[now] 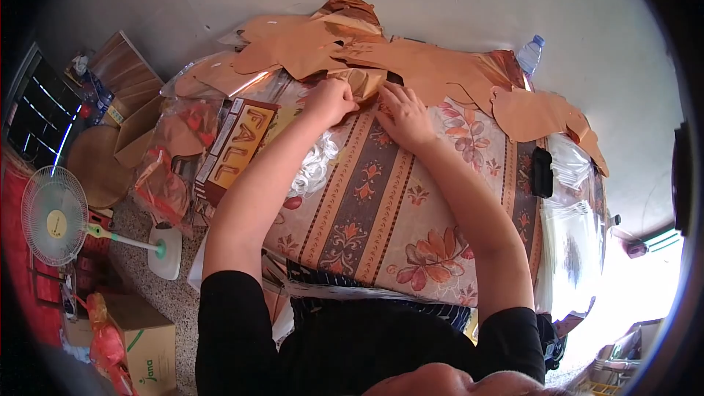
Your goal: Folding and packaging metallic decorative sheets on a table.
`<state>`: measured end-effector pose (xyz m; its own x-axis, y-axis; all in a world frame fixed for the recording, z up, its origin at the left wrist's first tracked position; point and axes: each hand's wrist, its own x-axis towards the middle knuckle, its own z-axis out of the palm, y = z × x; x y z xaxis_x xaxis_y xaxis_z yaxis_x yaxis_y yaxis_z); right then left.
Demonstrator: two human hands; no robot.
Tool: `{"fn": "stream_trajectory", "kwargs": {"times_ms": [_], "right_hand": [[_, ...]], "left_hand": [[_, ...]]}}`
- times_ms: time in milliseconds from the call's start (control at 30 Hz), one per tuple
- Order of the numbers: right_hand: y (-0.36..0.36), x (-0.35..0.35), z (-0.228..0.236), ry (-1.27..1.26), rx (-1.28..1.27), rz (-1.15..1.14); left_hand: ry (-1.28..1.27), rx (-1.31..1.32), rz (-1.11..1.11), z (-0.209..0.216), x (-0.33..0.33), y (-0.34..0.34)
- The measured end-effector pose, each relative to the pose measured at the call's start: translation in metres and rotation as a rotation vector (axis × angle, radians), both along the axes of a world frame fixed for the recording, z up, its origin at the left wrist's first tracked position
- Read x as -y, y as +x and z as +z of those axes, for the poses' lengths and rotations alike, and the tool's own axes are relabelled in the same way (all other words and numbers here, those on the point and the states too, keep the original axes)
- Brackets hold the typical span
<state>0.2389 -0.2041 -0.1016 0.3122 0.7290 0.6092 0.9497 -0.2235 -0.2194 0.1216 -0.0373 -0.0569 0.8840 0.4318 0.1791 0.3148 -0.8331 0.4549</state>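
Observation:
At the far side of the table, my left hand (336, 101) is closed on a creased copper-coloured foil balloon (364, 82), flat and without air. My right hand (403, 111) is at the right edge of the same foil, its fingers bent and their tips against it; their exact grip is partly hidden. More flat copper foil balloons (433, 68) lie overlapping along the table's far edge, beyond both hands. Below my left wrist sits a loose heap of white ribbon (315, 166).
A flowered cloth covers the table (367, 213). On the left lie a brown package with gold letter shapes (240, 145) and clear plastic bags (172, 158). A black case (542, 172), plastic sleeves (572, 249) and a bottle (530, 55) are right. A fan (55, 216) stands left.

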Motion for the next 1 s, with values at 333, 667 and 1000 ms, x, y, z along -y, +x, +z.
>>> {"fn": "stream_trajectory", "kwargs": {"times_ms": [333,667,1000], "right_hand": [[0.005,-0.01,-0.011,0.023,-0.097,0.057],[0.018,-0.042,0.052,0.326,-1.482,0.258],[0.041,0.003,0.074,0.247,-1.513,0.48]], "left_hand": [[0.155,0.57,0.15,0.073,-0.021,0.001],[0.888,0.437,-0.492,0.029,0.052,-0.014],[0.526,-0.204,-0.062,0.014,-0.039,-0.015]]}}
